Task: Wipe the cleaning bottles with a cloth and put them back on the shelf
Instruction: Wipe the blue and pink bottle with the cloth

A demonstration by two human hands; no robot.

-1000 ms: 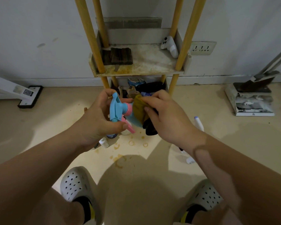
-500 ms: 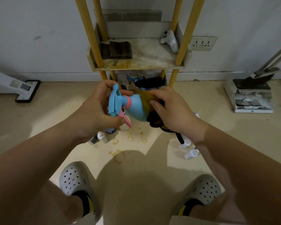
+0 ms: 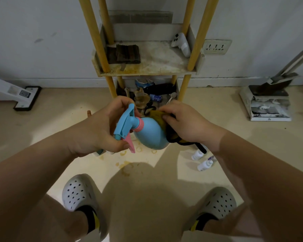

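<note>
A round-bellied, smooth blue plastic spray bottle (image 3: 150, 135) with a pink collar and pink trigger lies tilted on its side in the air, in front of the lower tier of the shelf. The left hand (image 3: 101, 131) clenches round its angular blue spray head. The right hand (image 3: 187, 124) grasps a soft mustard-yellow cloth with black edging (image 3: 157, 116) and presses it against the bottle's far side. Below, two small white plastic bottles (image 3: 204, 165) lie on the beige floor (image 3: 59, 119), which bears ring-shaped brown stains. The shelf (image 3: 147, 71) is a stained white tray on round yellow wooden posts, holding a white game controller (image 3: 181, 44) and a dark folded rag (image 3: 125, 54).
</note>
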